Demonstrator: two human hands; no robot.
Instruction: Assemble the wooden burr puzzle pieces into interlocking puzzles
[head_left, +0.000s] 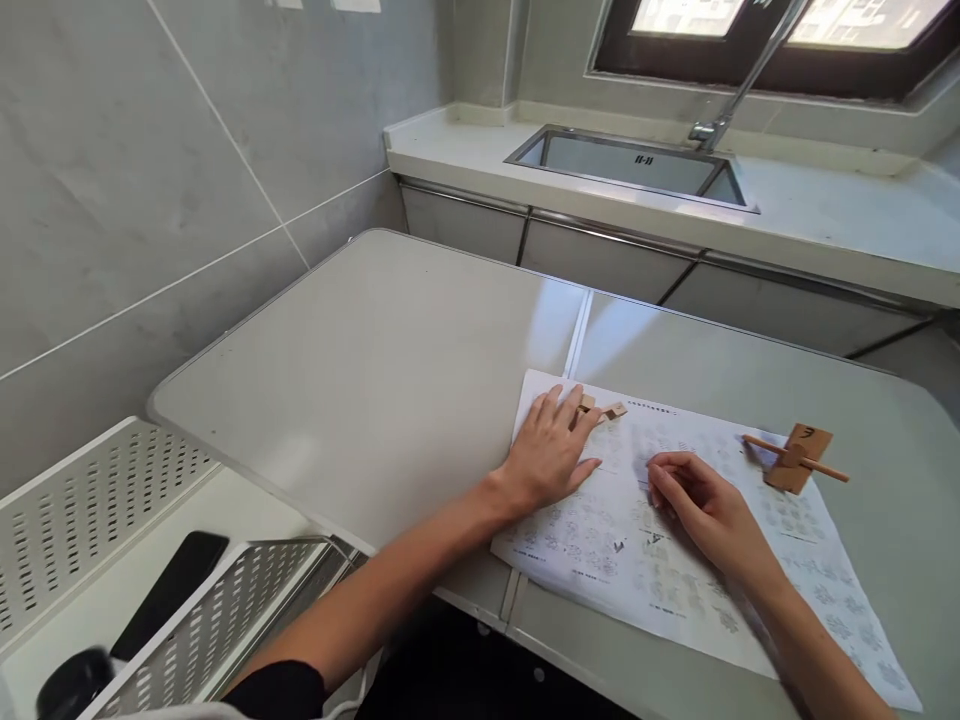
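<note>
My left hand (pixel 551 448) lies on the upper left of a printed paper sheet (pixel 622 590), fingers stretched and thumb apart. Small wooden pieces (pixel 616 411) are right at its fingertips, partly covered by the fingers; whether they touch, I cannot tell. Over the middle of the sheet, my right hand (pixel 701 505) is closed, thumb against curled fingers. Anything inside that pinch is hidden. To the right of it, at the sheet's right edge, stands a wooden block (pixel 810 445) with a dark mark like a 3 and a wooden stick (pixel 829 469) crossing it.
The sheet rests on a pale folding table (pixel 360 350) with a seam down its middle. Behind is a counter with a sink (pixel 615 165) and a tall faucet (pixel 709 133). At lower left, a white perforated rack (pixel 97 500) holds black items (pixel 172 590). A tiled wall borders the left.
</note>
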